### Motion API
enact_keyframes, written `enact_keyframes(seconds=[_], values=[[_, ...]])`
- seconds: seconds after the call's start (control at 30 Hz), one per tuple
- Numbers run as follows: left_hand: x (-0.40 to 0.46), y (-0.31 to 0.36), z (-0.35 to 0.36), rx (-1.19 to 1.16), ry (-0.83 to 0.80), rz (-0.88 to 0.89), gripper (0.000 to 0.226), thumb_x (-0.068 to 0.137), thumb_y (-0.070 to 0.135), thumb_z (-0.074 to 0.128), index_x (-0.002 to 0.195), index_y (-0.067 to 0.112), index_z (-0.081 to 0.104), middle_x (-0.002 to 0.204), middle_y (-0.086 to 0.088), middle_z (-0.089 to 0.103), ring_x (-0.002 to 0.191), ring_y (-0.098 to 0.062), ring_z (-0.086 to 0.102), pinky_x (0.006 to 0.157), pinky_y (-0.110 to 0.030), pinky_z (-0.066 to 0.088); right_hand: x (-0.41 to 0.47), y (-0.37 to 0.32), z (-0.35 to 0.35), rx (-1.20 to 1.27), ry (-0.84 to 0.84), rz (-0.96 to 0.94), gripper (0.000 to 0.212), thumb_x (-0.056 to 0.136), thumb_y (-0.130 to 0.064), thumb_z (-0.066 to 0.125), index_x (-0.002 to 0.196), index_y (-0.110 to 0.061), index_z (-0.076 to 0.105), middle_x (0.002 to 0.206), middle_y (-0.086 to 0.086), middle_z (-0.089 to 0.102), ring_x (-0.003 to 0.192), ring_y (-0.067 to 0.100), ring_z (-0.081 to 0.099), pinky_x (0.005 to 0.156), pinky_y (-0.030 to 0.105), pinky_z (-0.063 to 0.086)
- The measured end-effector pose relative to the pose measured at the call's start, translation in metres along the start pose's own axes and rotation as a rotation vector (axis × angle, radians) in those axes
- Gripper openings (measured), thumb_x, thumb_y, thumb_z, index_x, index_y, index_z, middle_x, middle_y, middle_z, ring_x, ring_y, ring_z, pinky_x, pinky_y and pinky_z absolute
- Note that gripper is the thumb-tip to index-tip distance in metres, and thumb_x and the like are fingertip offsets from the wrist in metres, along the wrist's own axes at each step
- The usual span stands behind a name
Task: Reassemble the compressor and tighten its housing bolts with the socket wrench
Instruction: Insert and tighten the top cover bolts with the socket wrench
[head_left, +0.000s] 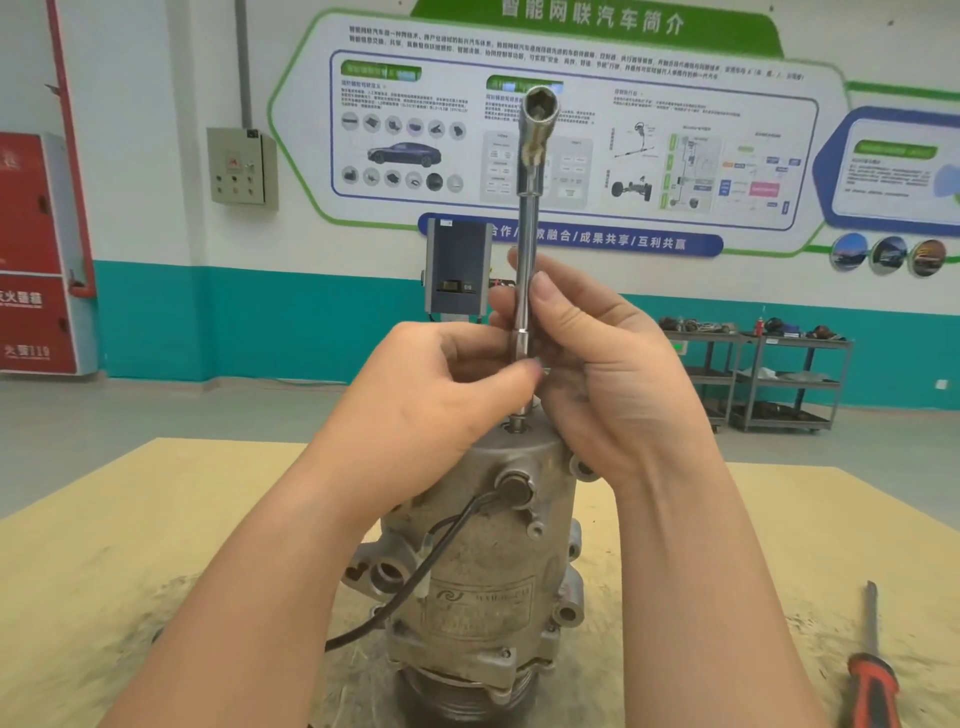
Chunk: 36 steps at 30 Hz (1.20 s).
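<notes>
Both left hand (441, 374) and right hand (597, 353) grip upright socket wrench (527, 249) low on shaft; steel, rigid, likely slippery; compressor (483, 561) looks heavy, stable.

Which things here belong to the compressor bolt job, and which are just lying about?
In use: compressor; socket wrench, upright on its top, gripped by left hand and right hand.

Lying about: screwdriver on the table; carts behind.

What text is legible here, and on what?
"智能网联汽车简介": green header of wall poster
"成果共享/互利共赢": blue banner; its start is hidden by the wrench
"119": red fire cabinet
Poster body text, compressor nameplate: too small or blurred to read
</notes>
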<state>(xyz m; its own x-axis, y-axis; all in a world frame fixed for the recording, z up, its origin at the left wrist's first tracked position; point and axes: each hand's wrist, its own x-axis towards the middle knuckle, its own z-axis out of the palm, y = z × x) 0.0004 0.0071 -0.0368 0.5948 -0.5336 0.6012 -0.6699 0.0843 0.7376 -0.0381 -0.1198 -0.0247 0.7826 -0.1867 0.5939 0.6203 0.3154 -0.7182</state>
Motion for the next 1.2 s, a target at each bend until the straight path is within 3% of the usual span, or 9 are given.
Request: enact_keyframes(seconds=[0.07, 0.2, 0.43, 0.53, 0.67, 0.77, 0.93, 1.1, 1.2], values=[[0.0015, -0.0006, 0.0022, 0.022, 0.041, -0.006, 0.014, 0.08, 0.025, 0.077, 0.094, 0.023, 0.078, 0.086, 0.009, 0.077, 0.086, -0.005, 0.072, 0.082, -0.021, 0.055, 0.0009, 0.0002, 0.0003, 0.074, 0.04, 0.001, 0.021, 0.064, -0.01, 0.067, 0.085, -0.013, 0.07, 0.071, 0.008, 0.072, 0.066, 0.014, 0.069, 0.069, 0.032, 0.058], [0.0039, -0.002, 0.007, 0.157, 0.202, 0.01, 0.021, 0.068, 0.034, 0.085, 0.084, 0.03, 0.072, 0.071, 0.011, 0.073, 0.066, -0.002, 0.069, 0.069, -0.021, 0.053, 0.0031, 0.001, 0.001, 0.013, 0.135, -0.024, 0.02, 0.055, -0.014, 0.074, 0.074, -0.019, 0.072, 0.072, 0.005, 0.071, 0.068, 0.013, 0.067, 0.085, 0.039, 0.048], [0.0015, -0.0012, 0.0003, 0.017, 0.025, 0.004, 0.015, 0.087, 0.01, 0.068, 0.095, 0.02, 0.076, 0.086, 0.007, 0.077, 0.088, -0.006, 0.073, 0.086, -0.026, 0.055, 0.0019, 0.0023, -0.0006, -0.193, -0.003, 0.02, 0.022, 0.095, -0.024, 0.051, 0.093, -0.012, 0.07, 0.081, 0.006, 0.075, 0.074, 0.016, 0.07, 0.076, 0.036, 0.056], [0.0021, -0.0014, 0.002, 0.019, 0.03, -0.007, 0.011, 0.085, 0.019, 0.072, 0.094, 0.022, 0.076, 0.087, 0.008, 0.077, 0.089, -0.005, 0.072, 0.086, -0.023, 0.055, 0.0008, 0.0026, 0.002, -0.172, 0.025, 0.009, 0.02, 0.085, -0.027, 0.059, 0.085, -0.013, 0.073, 0.075, 0.004, 0.073, 0.071, 0.017, 0.068, 0.085, 0.047, 0.053], [0.0039, -0.0023, 0.0058, 0.097, 0.192, -0.025, 0.02, 0.066, 0.038, 0.084, 0.079, 0.028, 0.072, 0.074, 0.01, 0.074, 0.071, -0.005, 0.07, 0.067, -0.018, 0.053, 0.0014, 0.0026, 0.0053, -0.167, 0.168, -0.025, 0.024, 0.059, -0.03, 0.074, 0.078, -0.015, 0.07, 0.069, 0.0, 0.07, 0.077, 0.018, 0.063, 0.104, 0.064, 0.038], [0.0033, -0.0016, 0.0053, 0.071, 0.181, -0.032, 0.014, 0.072, 0.029, 0.082, 0.082, 0.025, 0.073, 0.071, 0.005, 0.075, 0.072, -0.013, 0.071, 0.071, -0.022, 0.052, 0.0016, 0.0019, 0.0067, -0.164, 0.192, -0.039, 0.024, 0.062, -0.031, 0.073, 0.079, -0.014, 0.069, 0.069, 0.0, 0.07, 0.072, 0.014, 0.064, 0.099, 0.059, 0.045], [0.0001, 0.0006, 0.0014, -0.01, 0.053, -0.007, 0.012, 0.086, 0.015, 0.068, 0.089, 0.021, 0.078, 0.082, 0.008, 0.077, 0.088, -0.005, 0.072, 0.08, -0.015, 0.051, 0.0007, 0.004, 0.0067, -0.272, 0.112, -0.058, 0.02, 0.096, -0.019, 0.056, 0.085, -0.016, 0.072, 0.073, 0.0, 0.072, 0.067, 0.015, 0.067, 0.068, 0.035, 0.054], [0.0027, -0.0029, 0.0058, 0.027, 0.175, 0.035, 0.014, 0.073, 0.033, 0.08, 0.084, 0.024, 0.077, 0.077, 0.009, 0.076, 0.079, -0.006, 0.072, 0.079, -0.026, 0.056, -0.0004, 0.0024, 0.0086, -0.246, 0.211, -0.109, 0.004, 0.08, -0.015, 0.071, 0.076, -0.015, 0.071, 0.071, 0.006, 0.072, 0.071, 0.021, 0.069, 0.079, 0.046, 0.058], [0.0032, -0.0039, 0.0073, 0.103, 0.251, 0.05, 0.013, 0.072, 0.036, 0.081, 0.078, 0.025, 0.075, 0.069, 0.01, 0.074, 0.071, -0.007, 0.071, 0.073, -0.029, 0.055, -0.0028, -0.0018, 0.0062, -0.368, 0.208, -0.158, 0.004, 0.084, -0.013, 0.071, 0.082, -0.016, 0.07, 0.069, 0.001, 0.073, 0.069, 0.008, 0.069, 0.06, 0.017, 0.052]])
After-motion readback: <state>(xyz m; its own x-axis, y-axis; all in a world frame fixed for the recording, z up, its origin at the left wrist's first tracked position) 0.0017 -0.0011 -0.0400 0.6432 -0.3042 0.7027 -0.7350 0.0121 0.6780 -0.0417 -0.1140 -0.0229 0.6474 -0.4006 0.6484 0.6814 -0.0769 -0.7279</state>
